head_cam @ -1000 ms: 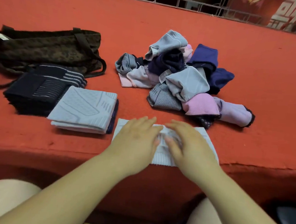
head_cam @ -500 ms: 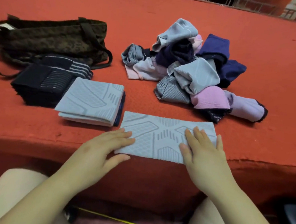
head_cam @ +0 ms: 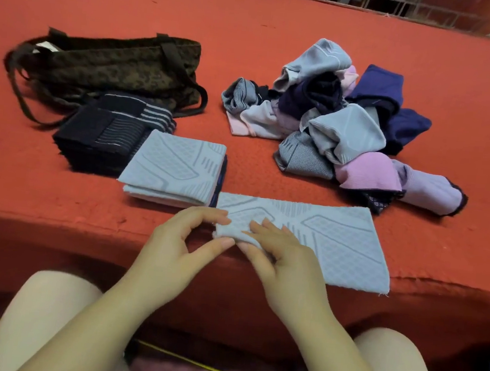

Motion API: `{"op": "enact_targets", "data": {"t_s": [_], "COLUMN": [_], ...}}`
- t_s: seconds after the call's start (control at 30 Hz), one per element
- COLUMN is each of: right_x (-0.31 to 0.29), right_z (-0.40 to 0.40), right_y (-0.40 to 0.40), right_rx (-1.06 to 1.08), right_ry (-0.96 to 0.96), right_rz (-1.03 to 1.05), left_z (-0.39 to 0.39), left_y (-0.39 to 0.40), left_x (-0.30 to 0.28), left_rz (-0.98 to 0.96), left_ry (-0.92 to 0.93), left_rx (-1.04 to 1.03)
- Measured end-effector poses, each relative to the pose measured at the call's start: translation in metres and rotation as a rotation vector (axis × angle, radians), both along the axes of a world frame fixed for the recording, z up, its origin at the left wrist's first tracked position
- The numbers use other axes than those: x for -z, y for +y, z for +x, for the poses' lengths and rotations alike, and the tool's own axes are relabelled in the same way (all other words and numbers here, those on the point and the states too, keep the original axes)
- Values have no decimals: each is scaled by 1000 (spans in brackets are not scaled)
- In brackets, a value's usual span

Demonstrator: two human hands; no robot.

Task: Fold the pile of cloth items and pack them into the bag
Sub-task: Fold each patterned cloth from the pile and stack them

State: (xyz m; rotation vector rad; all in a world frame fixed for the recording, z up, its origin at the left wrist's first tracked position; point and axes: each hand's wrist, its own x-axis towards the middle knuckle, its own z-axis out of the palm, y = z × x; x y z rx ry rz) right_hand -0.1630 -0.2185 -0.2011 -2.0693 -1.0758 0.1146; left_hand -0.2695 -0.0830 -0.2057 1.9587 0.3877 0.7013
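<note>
A light blue patterned cloth (head_cam: pixel 322 237) lies flat along the near edge of the red table (head_cam: pixel 253 21). My left hand (head_cam: pixel 181 245) and my right hand (head_cam: pixel 278 260) both pinch its left end, which is lifted slightly off the table. To the left sit a folded light blue stack (head_cam: pixel 176 169) and a folded dark navy stack (head_cam: pixel 107 139). Behind those lies the dark brown patterned bag (head_cam: pixel 111 67) with its straps loose. The unfolded pile (head_cam: pixel 339 122) of grey, navy, pink and lilac cloths sits at the middle right.
The table's front edge (head_cam: pixel 54 221) runs just beneath my hands, with my knees below it. A metal railing (head_cam: pixel 375 0) borders the far side.
Both hands were pressing flat on the spread cloth; now they have come together at its left end and pinch it, lifting that end a little.
</note>
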Motion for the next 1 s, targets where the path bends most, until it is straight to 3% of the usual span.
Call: {"op": "enact_targets", "data": {"t_s": [0.17,0.33,0.4,0.5,0.6,0.73,0.83,1.0], "right_x": [-8,-8,-11,-21,-29,-22,-17,-24], "right_z": [4,5,4,11,25,47,58,62], "right_y": [-6,-8,-13,-28,-50,-69,-76,-80], "right_rx": [221,175,178,284,459,533,578,627], "right_ry": [337,820,875,788,492,197,121,112], "right_rz": [399,707,734,720,619,351,150,-87], "left_z": [3,34,51,64,71,79,81,80], "left_y": [-39,-58,-63,-74,-82,-91,-97,-96], "left_x": [8,-10,-15,-15,-11,-2,3,9], "left_rz": [-208,-155,-106,85,269,536,691,723], "left_ry": [-126,-7,38,148,196,339,371,370], "left_rx": [-154,21,117,216,260,193,138,129]}}
